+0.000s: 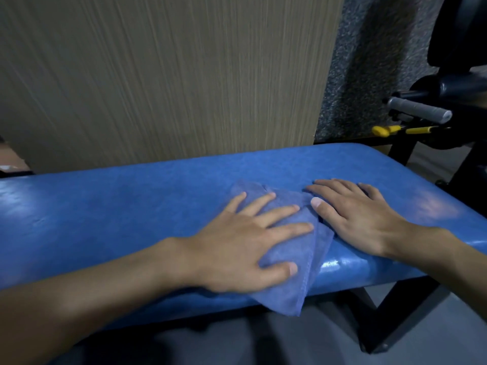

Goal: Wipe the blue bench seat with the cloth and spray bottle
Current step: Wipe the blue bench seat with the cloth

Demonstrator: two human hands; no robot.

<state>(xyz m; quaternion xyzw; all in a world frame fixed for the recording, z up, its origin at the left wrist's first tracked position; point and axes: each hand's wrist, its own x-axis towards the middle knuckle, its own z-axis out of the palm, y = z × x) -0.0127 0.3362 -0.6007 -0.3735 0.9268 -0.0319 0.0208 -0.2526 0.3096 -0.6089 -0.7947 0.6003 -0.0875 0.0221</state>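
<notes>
Item: bench seat (131,206), blue, padded, running left to right across the view; its near edge is rounded and shows a glossy streak just right of the cloth; a pale sheen lies toward the right end.

Item: cloth (284,248), blue, folded, lying on the middle of the seat; its near corner hangs over the near edge; its far end reaches toward the middle of the seat's depth.

Item: left hand (245,243), flat and spread, palm down on the cloth, fingers pointing right and far; it presses rather than grips; nothing is pinched.

Item: right hand (361,214), also flat and spread, palm down; the thumb and the inner fingers touch the right edge of the cloth; the rest of the hand rests on the bare seat.

Item: spray bottle; not in view.

Item: wood-grain panel (171,75) behind the seat; black gym equipment with a grey handle (419,109) at far right.

Step in hand, as judged: wiping with the cloth under flat palms. To do it well: keep even pressure through the whole palm; travel in long overlapping strokes along the seat's length; draw the hanging corner back onto the seat so it does not drag; take in the rounded near edge; refold when one face is soiled.
</notes>
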